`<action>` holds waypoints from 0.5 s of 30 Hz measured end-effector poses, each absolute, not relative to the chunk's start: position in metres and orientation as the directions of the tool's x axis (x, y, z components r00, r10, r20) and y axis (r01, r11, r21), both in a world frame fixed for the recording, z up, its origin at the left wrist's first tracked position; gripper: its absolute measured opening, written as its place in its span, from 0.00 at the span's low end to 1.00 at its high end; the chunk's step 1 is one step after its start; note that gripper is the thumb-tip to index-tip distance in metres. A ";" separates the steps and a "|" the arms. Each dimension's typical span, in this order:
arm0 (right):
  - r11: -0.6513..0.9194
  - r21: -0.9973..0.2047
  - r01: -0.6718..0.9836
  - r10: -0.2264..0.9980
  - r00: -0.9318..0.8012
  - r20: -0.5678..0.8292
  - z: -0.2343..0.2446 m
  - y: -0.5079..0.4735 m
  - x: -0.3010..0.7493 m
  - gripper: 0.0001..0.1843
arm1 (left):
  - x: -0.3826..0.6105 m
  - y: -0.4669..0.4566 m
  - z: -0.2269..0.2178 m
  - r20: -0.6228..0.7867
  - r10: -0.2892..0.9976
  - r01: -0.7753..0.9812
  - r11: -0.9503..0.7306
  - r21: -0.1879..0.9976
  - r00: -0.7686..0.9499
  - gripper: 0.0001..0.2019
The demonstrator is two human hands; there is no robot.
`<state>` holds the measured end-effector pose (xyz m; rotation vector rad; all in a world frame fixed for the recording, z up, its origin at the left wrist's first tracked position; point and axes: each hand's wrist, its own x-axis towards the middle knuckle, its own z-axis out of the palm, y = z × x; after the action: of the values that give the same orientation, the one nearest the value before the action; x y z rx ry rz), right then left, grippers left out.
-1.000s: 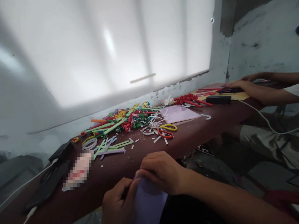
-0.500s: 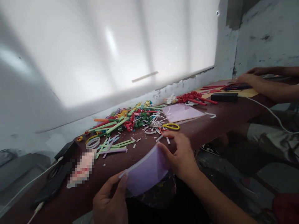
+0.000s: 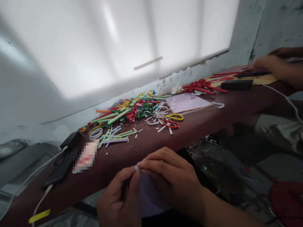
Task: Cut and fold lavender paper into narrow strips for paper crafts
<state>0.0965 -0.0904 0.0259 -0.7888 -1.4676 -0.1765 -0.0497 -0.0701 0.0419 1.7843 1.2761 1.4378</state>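
A sheet of purple paper (image 3: 151,197) hangs between my two hands, below the table's front edge. My left hand (image 3: 120,192) pinches its upper corner between thumb and forefinger, where a small pale bit of the edge shows. My right hand (image 3: 174,179) is closed over the same corner, its fingertips meeting those of the left. Most of the sheet is hidden behind my fingers. Scissors with one red and one yellow handle (image 3: 174,117) lie on the table beyond, beside white paper strips (image 3: 161,110).
Colourful paper curls and tubes (image 3: 132,110) are heaped near the wall. Green and purple strips (image 3: 117,137), a roll of tape (image 3: 96,133), a lilac stack of paper (image 3: 188,102) and red paper flowers (image 3: 197,85) lie about. A co-worker's hands (image 3: 270,64) are at the far right.
My right hand has moved left from the sheet's far corner to my left fingertips. The sheet, stretched wide before, now hangs gathered between both hands. The view has shifted slightly.
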 end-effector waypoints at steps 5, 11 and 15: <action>0.716 -0.359 0.599 0.410 0.055 0.910 0.026 -0.093 0.105 0.13 | -0.044 -0.073 0.044 0.633 0.763 0.528 -0.594 0.607 0.131 0.13; 0.681 -0.196 0.706 0.414 -0.151 0.897 0.031 -0.097 0.113 0.17 | -0.057 -0.062 0.053 0.670 0.592 0.568 -0.767 0.299 0.447 0.12; 0.660 -0.152 0.736 0.415 -0.188 0.890 0.031 -0.094 0.111 0.18 | -0.059 -0.059 0.057 0.684 0.557 0.568 -0.785 0.248 0.471 0.11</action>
<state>0.1114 -0.0944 0.0306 -0.9178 -1.8164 -0.3792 -0.0587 -0.0590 0.0572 2.7056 1.0352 1.2507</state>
